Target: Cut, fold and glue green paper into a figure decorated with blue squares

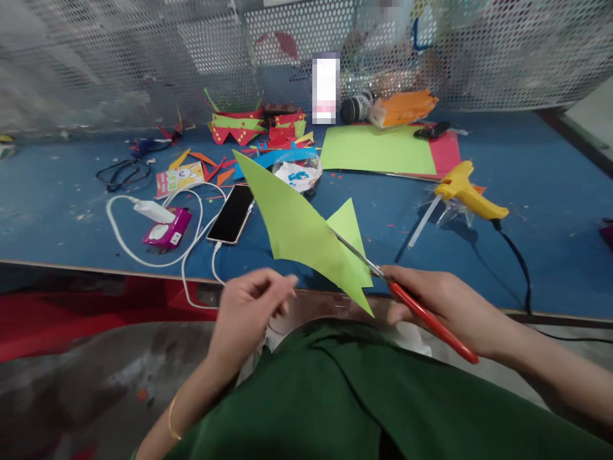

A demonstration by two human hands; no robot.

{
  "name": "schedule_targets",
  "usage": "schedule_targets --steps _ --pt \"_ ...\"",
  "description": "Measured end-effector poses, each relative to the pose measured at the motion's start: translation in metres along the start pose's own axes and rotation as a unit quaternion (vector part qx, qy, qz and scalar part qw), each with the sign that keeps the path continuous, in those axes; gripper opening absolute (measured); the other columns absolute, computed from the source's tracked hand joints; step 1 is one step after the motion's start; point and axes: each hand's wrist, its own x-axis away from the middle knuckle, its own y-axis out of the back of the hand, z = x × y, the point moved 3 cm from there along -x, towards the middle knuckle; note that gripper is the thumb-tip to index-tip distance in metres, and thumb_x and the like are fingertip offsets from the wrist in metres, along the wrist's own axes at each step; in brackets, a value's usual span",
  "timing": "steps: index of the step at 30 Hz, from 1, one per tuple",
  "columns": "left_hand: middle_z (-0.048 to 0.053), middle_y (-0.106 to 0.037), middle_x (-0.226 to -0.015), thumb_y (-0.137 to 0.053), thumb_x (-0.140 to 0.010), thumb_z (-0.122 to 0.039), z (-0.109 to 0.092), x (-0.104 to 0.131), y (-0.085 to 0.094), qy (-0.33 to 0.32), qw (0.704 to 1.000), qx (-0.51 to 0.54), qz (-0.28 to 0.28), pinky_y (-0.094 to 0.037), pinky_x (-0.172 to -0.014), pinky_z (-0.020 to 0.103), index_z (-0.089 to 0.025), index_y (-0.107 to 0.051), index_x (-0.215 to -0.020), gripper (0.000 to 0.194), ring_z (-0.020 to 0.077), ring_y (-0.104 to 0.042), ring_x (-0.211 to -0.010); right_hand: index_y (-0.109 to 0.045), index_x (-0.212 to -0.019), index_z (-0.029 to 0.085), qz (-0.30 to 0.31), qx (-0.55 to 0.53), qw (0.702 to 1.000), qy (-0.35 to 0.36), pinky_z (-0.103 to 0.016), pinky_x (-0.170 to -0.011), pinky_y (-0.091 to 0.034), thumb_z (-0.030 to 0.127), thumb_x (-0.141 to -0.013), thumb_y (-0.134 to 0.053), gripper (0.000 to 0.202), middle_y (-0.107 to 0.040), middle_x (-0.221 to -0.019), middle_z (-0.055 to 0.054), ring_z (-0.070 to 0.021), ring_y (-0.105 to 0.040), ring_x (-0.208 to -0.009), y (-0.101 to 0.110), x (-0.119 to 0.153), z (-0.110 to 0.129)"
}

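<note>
A pair of scissors (424, 313) with red handles is gripped in my right hand (445, 306). Its metal blades slant up to the left across a light green sheet of paper (297, 223), which has curved edges and pointed ends. The paper hangs over the table's front edge, with one part (347, 227) standing up behind the blades. My left hand (253, 303) is just below and left of the paper, apart from it. Its fingers are curled in toward the thumb, slightly blurred, and nothing shows in them.
A yellow glue gun (462, 185) with a cord lies at right, near green card sheets (378, 150). At left are a phone (232, 214) on a white cable and a purple adapter (170, 229). Red paper masks (237, 128) and scraps lie behind, before a perforated screen (143, 70).
</note>
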Motion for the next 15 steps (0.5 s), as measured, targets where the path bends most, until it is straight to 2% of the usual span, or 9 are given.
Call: schedule_targets --steps 1,2,3,4,6,8,10,13,15 --pt "0.000 -0.062 -0.060 -0.077 -0.078 -0.036 -0.005 -0.006 0.012 -0.065 0.992 0.009 -0.105 -0.046 -0.054 0.020 -0.021 -0.069 -0.069 0.019 0.0113 -0.056 -0.056 -0.062 -0.115 0.024 0.005 0.003 1.000 0.005 -0.034 -0.063 -0.051 0.055 -0.092 -0.053 0.040 -0.077 -0.091 -0.007 -0.0267 -0.071 -0.076 0.003 0.000 -0.002" --pt "0.001 -0.068 -0.078 -0.081 -0.074 -0.033 -0.008 -0.015 0.021 -0.119 0.976 0.024 -0.180 -0.049 -0.064 0.021 -0.023 -0.072 -0.085 0.017 0.0135 -0.063 -0.072 -0.062 -0.116 0.024 0.011 0.001 1.000 0.009 -0.034 -0.062 -0.052 0.053 -0.091 -0.054 0.039 -0.077 -0.088 -0.006 -0.0266 -0.071 -0.073 0.006 -0.001 -0.004" --pt "0.003 -0.070 -0.101 -0.085 -0.069 -0.029 -0.008 -0.025 0.025 -0.153 0.962 0.047 -0.220 -0.052 -0.078 0.023 -0.025 -0.071 -0.101 0.036 0.0174 -0.065 -0.095 -0.062 -0.116 0.025 0.019 -0.005 1.000 0.014 -0.034 -0.060 -0.051 0.052 -0.091 -0.055 0.037 -0.077 -0.083 -0.004 -0.0258 -0.070 -0.069 0.008 -0.002 -0.005" --pt "0.005 -0.068 -0.116 -0.088 -0.062 -0.027 -0.007 -0.037 0.027 -0.169 0.955 0.071 -0.234 -0.051 -0.087 0.026 -0.026 -0.068 -0.111 0.053 0.0205 -0.063 -0.110 -0.061 -0.116 0.025 0.028 -0.012 0.999 0.019 -0.033 -0.058 -0.050 0.050 -0.091 -0.055 0.036 -0.076 -0.078 -0.003 -0.0245 -0.069 -0.064 0.009 -0.003 -0.006" --pt "0.007 -0.067 -0.121 -0.090 -0.056 -0.024 -0.002 -0.061 0.023 -0.128 0.964 0.130 -0.192 -0.050 -0.094 0.028 -0.024 -0.063 -0.118 0.067 0.0224 -0.062 -0.116 -0.061 -0.116 0.026 0.037 -0.021 0.998 0.035 -0.031 -0.054 -0.047 0.048 -0.092 -0.055 0.033 -0.075 -0.074 -0.001 -0.0221 -0.066 -0.059 0.010 -0.005 -0.007" --pt "0.008 -0.072 -0.110 -0.089 -0.058 -0.026 0.002 -0.078 0.015 -0.060 0.976 0.177 -0.115 -0.053 -0.086 0.028 -0.020 -0.064 -0.116 0.064 0.0220 -0.067 -0.106 -0.060 -0.115 0.025 0.032 -0.007 0.998 0.054 -0.030 -0.055 -0.046 0.044 -0.092 -0.056 0.030 -0.076 -0.076 -0.001 -0.0217 -0.068 -0.062 0.008 -0.007 -0.007" --pt "0.007 -0.075 -0.096 -0.089 -0.056 -0.029 0.004 -0.083 0.008 -0.004 0.976 0.206 -0.064 -0.055 -0.076 0.027 -0.017 -0.068 -0.105 0.054 0.0216 -0.070 -0.093 -0.059 -0.114 0.023 0.019 0.026 0.997 0.068 -0.029 -0.058 -0.047 0.037 -0.092 -0.055 0.027 -0.077 -0.080 -0.002 -0.0220 -0.071 -0.067 0.005 -0.007 -0.008" --pt "0.006 -0.077 -0.088 -0.091 -0.054 -0.030 0.005 -0.076 0.008 0.023 0.972 0.227 -0.057 -0.057 -0.076 0.030 -0.017 -0.072 -0.088 0.041 0.0235 -0.072 -0.087 -0.056 -0.118 0.020 -0.013 0.090 0.992 0.082 -0.028 -0.057 -0.046 0.028 -0.091 -0.052 0.028 -0.077 -0.084 -0.003 -0.0214 -0.071 -0.068 -0.004 -0.005 -0.011" --pt "0.007 -0.078 -0.088 -0.092 -0.054 -0.031 0.007 -0.068 0.011 0.029 0.971 0.231 -0.060 -0.058 -0.079 0.033 -0.017 -0.074 -0.084 0.038 0.0261 -0.073 -0.090 -0.055 -0.118 0.019 -0.041 0.132 0.986 0.099 -0.028 -0.055 -0.044 0.026 -0.091 -0.051 0.028 -0.076 -0.086 -0.004 -0.0211 -0.071 -0.065 -0.010 -0.003 -0.012"
